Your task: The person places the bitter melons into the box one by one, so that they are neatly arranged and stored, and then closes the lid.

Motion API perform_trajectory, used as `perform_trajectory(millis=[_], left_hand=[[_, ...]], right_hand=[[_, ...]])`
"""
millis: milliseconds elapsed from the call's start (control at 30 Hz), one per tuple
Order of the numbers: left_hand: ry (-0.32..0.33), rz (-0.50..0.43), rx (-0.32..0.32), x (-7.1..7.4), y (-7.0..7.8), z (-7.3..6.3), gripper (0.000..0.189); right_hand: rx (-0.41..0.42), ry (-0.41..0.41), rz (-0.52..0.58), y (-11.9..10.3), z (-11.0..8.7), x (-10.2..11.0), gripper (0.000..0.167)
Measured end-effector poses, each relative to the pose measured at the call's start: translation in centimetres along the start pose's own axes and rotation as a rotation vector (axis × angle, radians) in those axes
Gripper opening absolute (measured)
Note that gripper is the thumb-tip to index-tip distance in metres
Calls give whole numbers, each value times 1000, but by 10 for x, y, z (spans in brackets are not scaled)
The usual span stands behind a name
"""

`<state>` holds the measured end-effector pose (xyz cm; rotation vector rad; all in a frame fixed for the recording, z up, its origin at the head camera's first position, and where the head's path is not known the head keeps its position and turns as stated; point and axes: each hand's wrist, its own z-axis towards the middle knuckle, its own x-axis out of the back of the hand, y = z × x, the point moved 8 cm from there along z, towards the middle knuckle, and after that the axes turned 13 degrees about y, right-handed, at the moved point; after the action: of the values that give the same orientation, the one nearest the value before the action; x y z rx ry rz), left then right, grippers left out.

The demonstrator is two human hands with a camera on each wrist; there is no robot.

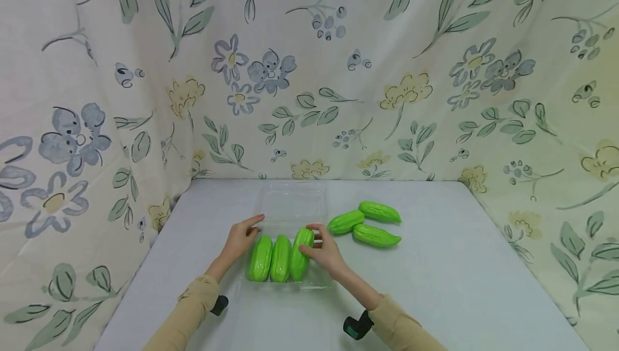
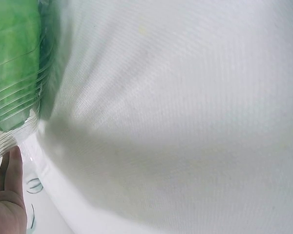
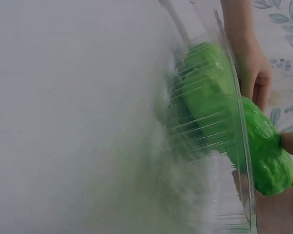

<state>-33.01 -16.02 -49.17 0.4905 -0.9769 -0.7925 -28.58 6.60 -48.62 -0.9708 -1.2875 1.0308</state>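
While the right hand (image 1: 326, 249) pinched a green bitter melon (image 1: 299, 265) tilted partly inside the clear clamshell container (image 1: 320, 280), beside two others (image 1: 280, 259), the left hand (image 1: 238, 239), fingers loosely extended, touched the container's edge; three loose bitter melons (image 1: 377, 236) lay rightward on the white table (image 1: 450, 270).

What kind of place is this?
Probably a small curtained-off work spot: flowery cloth hangs behind and beside a white table, and a clear box lies open on top.

A floral curtain (image 1: 309, 66) — blue, green and yellow — hangs behind a white table (image 1: 459, 270).
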Motion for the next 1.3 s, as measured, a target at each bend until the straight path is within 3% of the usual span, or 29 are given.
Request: perform_trajectory(millis=[733,1300], left_hand=[[1,-22,-3,1,2,0,39],[-1,-27,-17,2,5,-1,38]], right_hand=[[131,24,-112,0,-2,-10,50],[89,17,-182,5,0,-16,52]])
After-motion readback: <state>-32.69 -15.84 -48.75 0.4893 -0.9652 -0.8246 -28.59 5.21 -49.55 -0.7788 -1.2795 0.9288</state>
